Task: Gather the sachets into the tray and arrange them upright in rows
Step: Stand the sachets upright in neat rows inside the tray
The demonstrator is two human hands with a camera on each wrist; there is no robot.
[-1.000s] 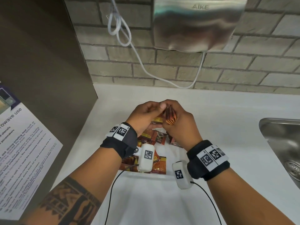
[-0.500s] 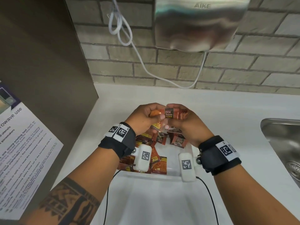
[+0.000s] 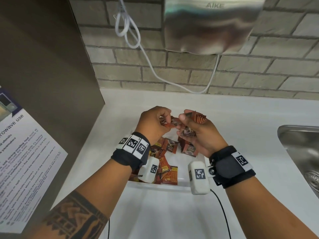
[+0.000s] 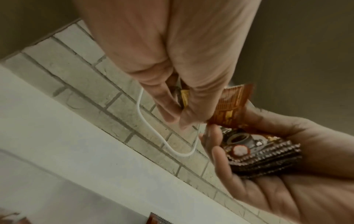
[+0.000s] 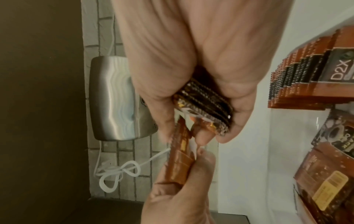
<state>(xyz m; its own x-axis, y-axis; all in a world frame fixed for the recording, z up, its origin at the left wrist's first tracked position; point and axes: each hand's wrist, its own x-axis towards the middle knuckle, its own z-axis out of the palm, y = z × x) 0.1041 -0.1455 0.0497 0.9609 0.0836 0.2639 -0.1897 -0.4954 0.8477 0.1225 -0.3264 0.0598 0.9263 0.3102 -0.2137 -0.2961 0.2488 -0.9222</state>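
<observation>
Head view: my right hand [image 3: 198,133] clamps sachet stack [image 3: 199,117], left hand [image 3: 152,124] pinches one sachet [image 3: 168,125] over tray [image 3: 174,186].

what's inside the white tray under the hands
Loose sachets lie flat and jumbled in the tray, and a neat row leans upright at one side. The wrists and wrist cameras cover much of the tray, so a full count is impossible.

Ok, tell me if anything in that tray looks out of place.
Yes: the loose sachets at the near left of the tray lie flat and crisscrossed, some face down, while the row at the far right stands upright.
</observation>
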